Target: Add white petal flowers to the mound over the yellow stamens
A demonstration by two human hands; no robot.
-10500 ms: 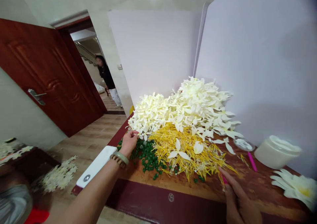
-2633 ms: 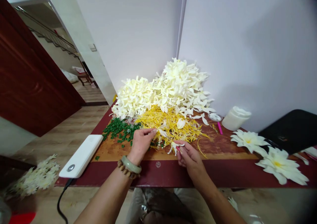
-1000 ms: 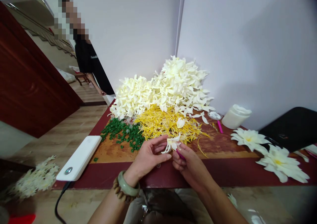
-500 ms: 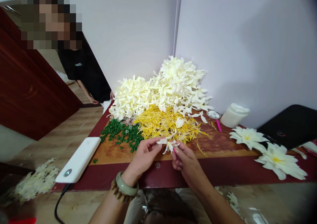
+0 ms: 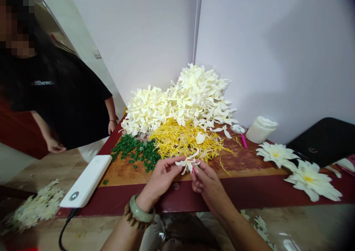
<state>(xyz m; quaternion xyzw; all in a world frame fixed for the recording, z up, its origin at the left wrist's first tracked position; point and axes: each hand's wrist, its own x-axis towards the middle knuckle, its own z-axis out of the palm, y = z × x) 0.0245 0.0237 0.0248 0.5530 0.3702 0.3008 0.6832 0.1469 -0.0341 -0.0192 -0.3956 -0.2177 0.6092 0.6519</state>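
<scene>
I hold the white flower (image 5: 188,166) just on the near side of the yellow pile (image 5: 185,138), between my two hands. My left hand (image 5: 162,174) pinches its left petals; my right hand (image 5: 208,177) grips a pink stick (image 5: 195,170), which slants at the flower's lower right. I cannot tell whether it touches the flower. Neither hand is clearly nearer. The longest petal slants up and right, towards the yellow pile. Green pieces (image 5: 134,151) lie left of that pile, white petals (image 5: 180,103) behind it.
</scene>
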